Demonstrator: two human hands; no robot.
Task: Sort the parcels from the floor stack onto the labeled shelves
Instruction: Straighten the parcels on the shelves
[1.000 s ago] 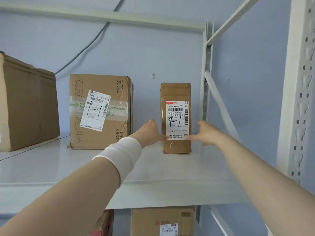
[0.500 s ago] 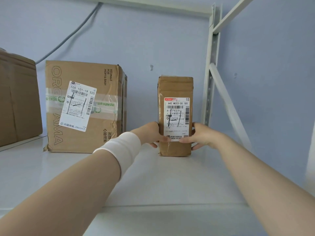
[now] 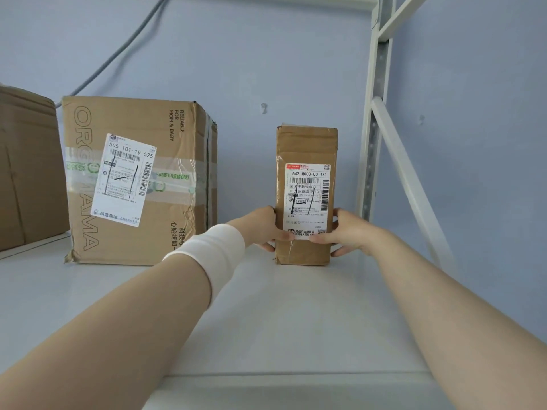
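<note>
Pale blue wall behind; light grey metal shelf (image 3: 266,321) carries load. Tall narrow brown cardboard parcel with white label (image 3: 306,149) stands upright on shelf, long axis vertical, directly between fingers (image 3: 321,238). Left hand (image 3: 260,229) and right hand (image 3: 352,232) clamp its lower sides, thumbs on front face; both equally near. Large brown cardboard box (image 3: 177,226) well left of left-hand fingers, apart. Likely next: release, draw arms back.
</note>
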